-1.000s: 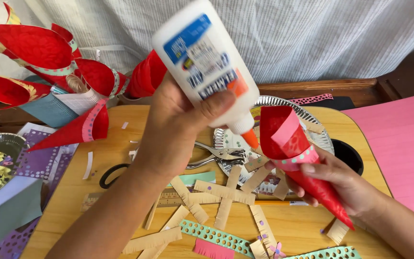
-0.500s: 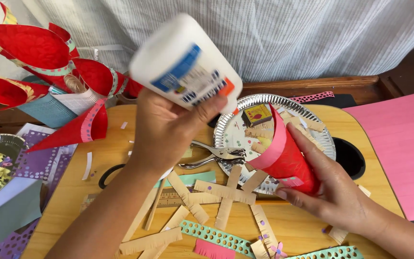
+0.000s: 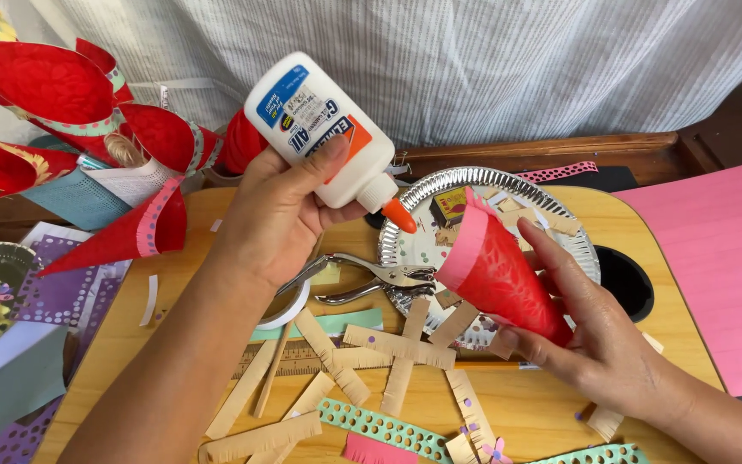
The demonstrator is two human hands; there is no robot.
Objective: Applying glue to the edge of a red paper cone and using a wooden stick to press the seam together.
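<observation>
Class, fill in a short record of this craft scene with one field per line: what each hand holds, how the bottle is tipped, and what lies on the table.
Left hand: left hand holds a white glue bottle
Bottle tilt: orange nozzle points down and right, toward the cone
Right hand: right hand holds a red paper cone with a pink rim
Under the cone: silver foil plate
On the wooden table: metal hole punch, fringed tan paper strips
Right side: pink paper sheet
</observation>
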